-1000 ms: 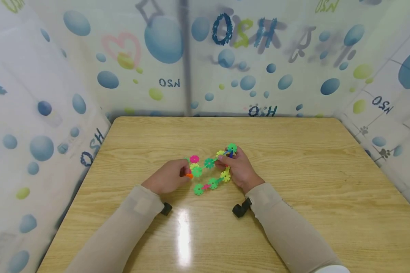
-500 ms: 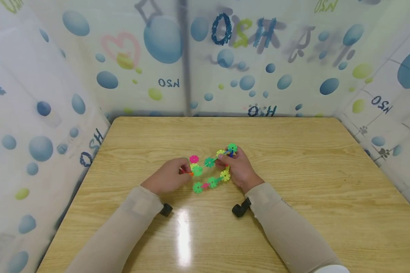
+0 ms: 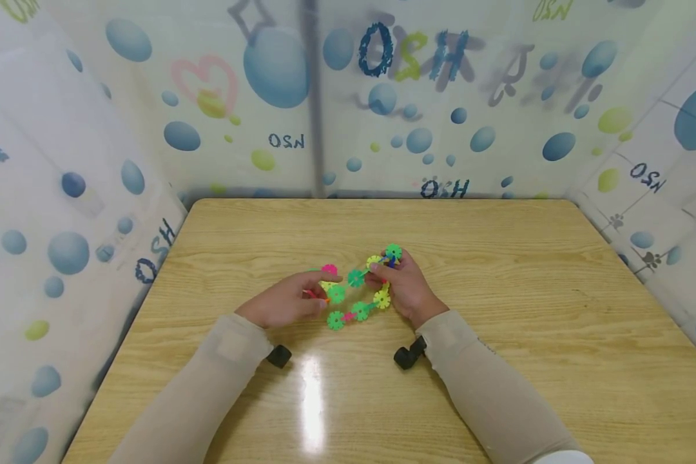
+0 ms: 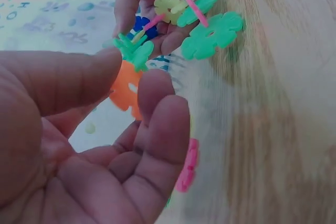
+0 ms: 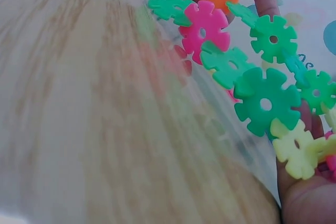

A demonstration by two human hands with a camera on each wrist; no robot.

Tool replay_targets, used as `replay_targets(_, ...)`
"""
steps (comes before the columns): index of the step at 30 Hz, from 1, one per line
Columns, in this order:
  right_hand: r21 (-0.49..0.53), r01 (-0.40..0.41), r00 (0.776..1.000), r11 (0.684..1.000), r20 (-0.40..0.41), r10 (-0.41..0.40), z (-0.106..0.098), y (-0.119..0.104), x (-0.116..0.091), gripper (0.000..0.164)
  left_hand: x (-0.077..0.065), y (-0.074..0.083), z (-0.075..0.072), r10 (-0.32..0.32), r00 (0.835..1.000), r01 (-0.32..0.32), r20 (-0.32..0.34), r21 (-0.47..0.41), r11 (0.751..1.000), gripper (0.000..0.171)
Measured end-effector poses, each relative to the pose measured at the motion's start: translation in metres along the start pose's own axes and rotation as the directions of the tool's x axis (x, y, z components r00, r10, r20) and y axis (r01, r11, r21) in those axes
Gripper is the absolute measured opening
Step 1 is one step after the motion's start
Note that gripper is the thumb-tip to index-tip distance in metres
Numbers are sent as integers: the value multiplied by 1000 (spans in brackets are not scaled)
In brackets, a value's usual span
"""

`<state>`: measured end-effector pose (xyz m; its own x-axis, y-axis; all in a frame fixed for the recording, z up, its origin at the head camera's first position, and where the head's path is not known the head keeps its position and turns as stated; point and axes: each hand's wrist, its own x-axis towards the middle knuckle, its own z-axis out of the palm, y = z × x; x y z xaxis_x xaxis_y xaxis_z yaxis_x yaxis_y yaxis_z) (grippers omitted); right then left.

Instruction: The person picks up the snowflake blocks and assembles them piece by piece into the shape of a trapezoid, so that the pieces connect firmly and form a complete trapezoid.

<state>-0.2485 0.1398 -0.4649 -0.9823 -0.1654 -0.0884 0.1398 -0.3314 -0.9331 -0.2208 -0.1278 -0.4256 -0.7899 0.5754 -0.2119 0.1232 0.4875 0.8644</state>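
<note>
Colourful notched plastic discs, the snowflake building kind, are joined edge to edge into a looping chain (image 3: 361, 311) between both hands. With fingers and thumb, my right hand (image 3: 408, 287) grips the chain's right end, near a yellow disc (image 5: 295, 149) and a dark blue disc (image 4: 144, 27). At the left end, my left hand (image 3: 284, 299) pinches an orange disc (image 4: 125, 90) between thumb and curled fingers, its index finger stretched out over the chain. A pink disc (image 5: 206, 31) and a green disc (image 5: 266, 101) show large in the right wrist view. Part of the chain behind the left fingers is hidden.
The pieces are held over a wooden table (image 3: 499, 258) with a bright reflection near its front. Pale sheets (image 3: 348, 96) printed with bubbles and letters enclose the back and sides. A small black device (image 3: 408, 356) sits at each wrist.
My left index finger has straightened away from the thumb and now points right over the chain; earlier the fingers were closed together. The right hand and the chain's right end have barely moved.
</note>
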Motion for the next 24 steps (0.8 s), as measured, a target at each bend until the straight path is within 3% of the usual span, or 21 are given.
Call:
replay_targets(7, 5, 18, 1000, 1000, -1, -18, 1, 0, 0, 26, 2, -3, 0, -14, 999, 9, -50, -89, 996, 50)
replay_targets(19, 14, 31, 1000, 999, 1, -31, 1, 2, 0, 27, 2, -1, 3, -17, 1000, 19, -26, 50, 999, 47)
replay_targets(24, 1, 21, 1000, 1000, -12, -21, 1, 1, -1, 25, 1, 1, 4, -11, 999, 15, -51, 75, 997, 52)
